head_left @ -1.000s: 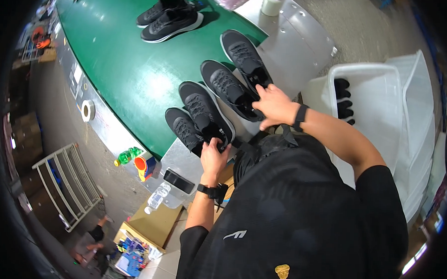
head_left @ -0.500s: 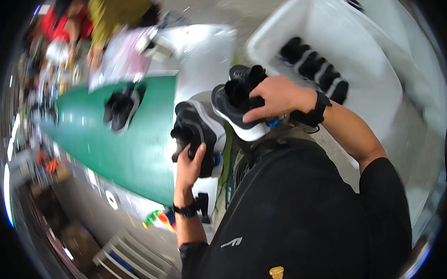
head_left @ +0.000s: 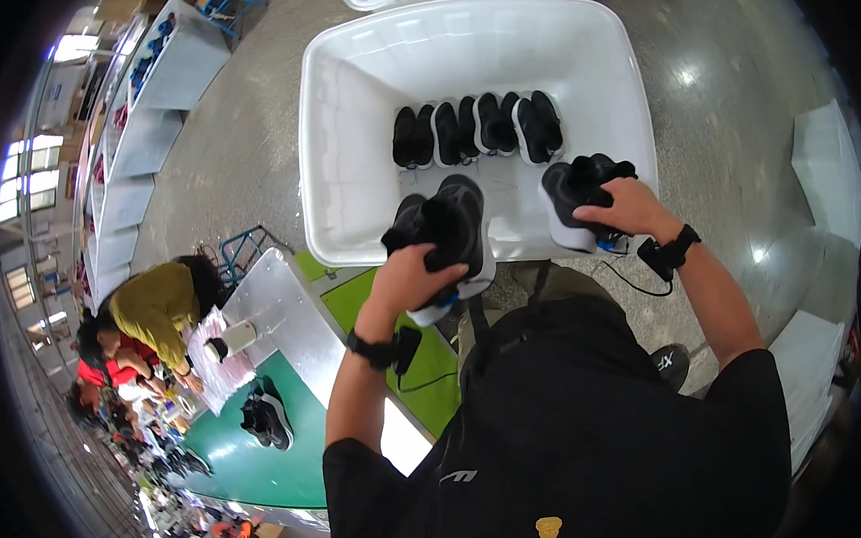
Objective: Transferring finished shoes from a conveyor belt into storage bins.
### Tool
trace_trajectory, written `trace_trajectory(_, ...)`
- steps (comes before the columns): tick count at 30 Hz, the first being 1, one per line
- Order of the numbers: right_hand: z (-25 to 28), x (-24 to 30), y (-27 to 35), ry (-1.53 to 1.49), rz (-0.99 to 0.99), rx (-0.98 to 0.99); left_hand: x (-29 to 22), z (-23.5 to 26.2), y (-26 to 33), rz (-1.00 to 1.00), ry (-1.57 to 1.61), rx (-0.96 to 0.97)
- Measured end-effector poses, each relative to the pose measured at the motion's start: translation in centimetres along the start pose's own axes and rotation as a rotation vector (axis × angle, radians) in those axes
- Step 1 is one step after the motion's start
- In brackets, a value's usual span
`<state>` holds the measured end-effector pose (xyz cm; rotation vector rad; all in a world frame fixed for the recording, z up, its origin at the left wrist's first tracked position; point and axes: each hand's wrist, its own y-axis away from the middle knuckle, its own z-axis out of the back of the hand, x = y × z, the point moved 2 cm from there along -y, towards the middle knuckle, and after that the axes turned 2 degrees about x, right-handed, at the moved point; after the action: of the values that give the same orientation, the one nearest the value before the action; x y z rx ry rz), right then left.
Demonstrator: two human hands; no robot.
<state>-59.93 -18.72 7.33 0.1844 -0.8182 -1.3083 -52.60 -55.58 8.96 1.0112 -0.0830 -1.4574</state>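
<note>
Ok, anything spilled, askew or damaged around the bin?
Nothing stands out. The black shoes in the white bin sit in a row; the left hand and right hand hold more. No spill shows; small flaws can't be judged.

Two black shoe pairs [head_left: 466,213], white-soled, held at white bin [head_left: 356,105].

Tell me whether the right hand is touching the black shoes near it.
Touching. The head view shows the right hand closed on the black shoes, thumb against them.
</note>
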Motion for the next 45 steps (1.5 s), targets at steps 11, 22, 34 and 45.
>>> trace_trajectory(11,-1.1,-8.5,-4.0,-0.024,0.018,-0.157,-7.1,-5.8,-16.1,-0.206,-0.349,0.015)
trace_trajectory(22,-14.0,-12.9,-6.8,-0.094,-0.063,0.07,2.1,-14.3,-13.1,-0.28,0.046,-0.188)
trace_trajectory(34,-17.4,7.0,-11.9,-0.033,0.557,0.158,18.2,-17.1,13.8,0.504,0.579,-0.534)
trace_trajectory(45,-26.2,35.3,-8.3,0.103,0.92,0.369,31.3,-23.6,34.6,0.805,0.756,-0.851)
